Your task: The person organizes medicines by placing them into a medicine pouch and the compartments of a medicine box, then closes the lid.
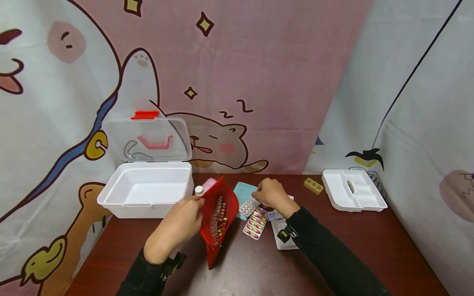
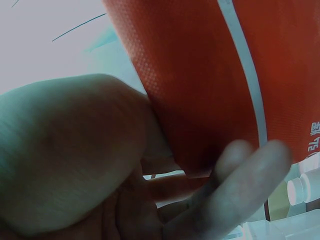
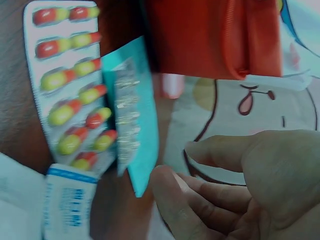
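Observation:
My left hand (image 1: 181, 224) grips a red pouch (image 1: 231, 200) by its side edge. The pouch gapes, and blister packs (image 1: 219, 218) show inside it. In the left wrist view the thumb and fingers bend round the pouch's lower corner. My right hand (image 1: 275, 195) hovers over the medicine packs with thumb and index finger apart and nothing between them. Beneath and beside it lie a silver blister pack (image 1: 249, 206), a teal packet (image 1: 242, 191) and a blister pack of red and yellow capsules (image 1: 255, 223). A small white-and-blue box (image 3: 70, 200) lies by the capsules.
An open white box (image 1: 146, 207) with a clear lid stands at the back left. A white-capped bottle (image 1: 199, 190) and a pink item (image 1: 209, 183) are behind the pouch. Rightward sit a yellow pill case (image 1: 313, 186) and a white compartment tray (image 1: 340, 197). A white packet (image 1: 281, 236) lies nearer.

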